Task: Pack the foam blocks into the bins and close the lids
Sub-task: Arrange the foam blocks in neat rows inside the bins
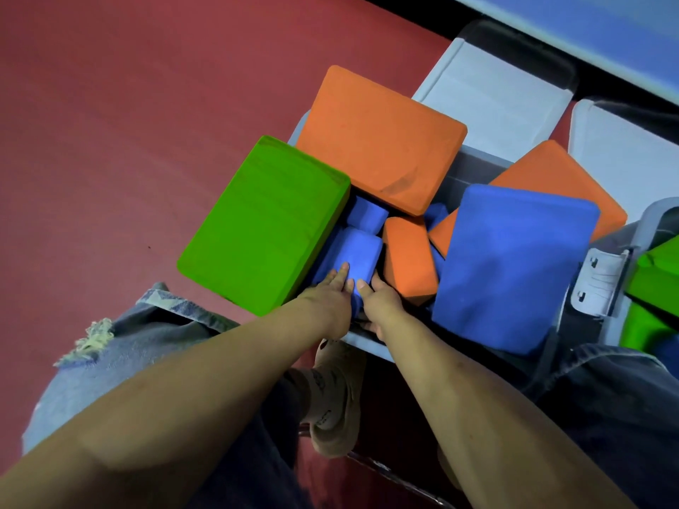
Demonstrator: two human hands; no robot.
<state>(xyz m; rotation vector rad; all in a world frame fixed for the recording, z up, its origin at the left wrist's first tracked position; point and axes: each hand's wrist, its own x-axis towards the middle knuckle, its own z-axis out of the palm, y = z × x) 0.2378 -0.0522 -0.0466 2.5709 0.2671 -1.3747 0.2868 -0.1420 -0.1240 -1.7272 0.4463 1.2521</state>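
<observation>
A grey bin (367,343) stands in front of me, overfull with foam blocks. A big green block (262,224) leans out on its left and a large orange block (378,139) lies across the back. On the right, a big blue block (510,266) covers part of another orange block (562,170). In the gap between them sit a small blue block (352,255) and a small orange block (408,259). My left hand (327,299) presses on the small blue block with straight fingers. My right hand (378,303) holds that block's near right edge; its fingers are partly hidden.
The bin's open grey lid (488,90) stands up behind the blocks. A second bin (602,277) with a latch holds green foam (657,273) at the right edge. The floor is red mat (128,123). My jeans-clad knees and a tan shoe (336,394) are below.
</observation>
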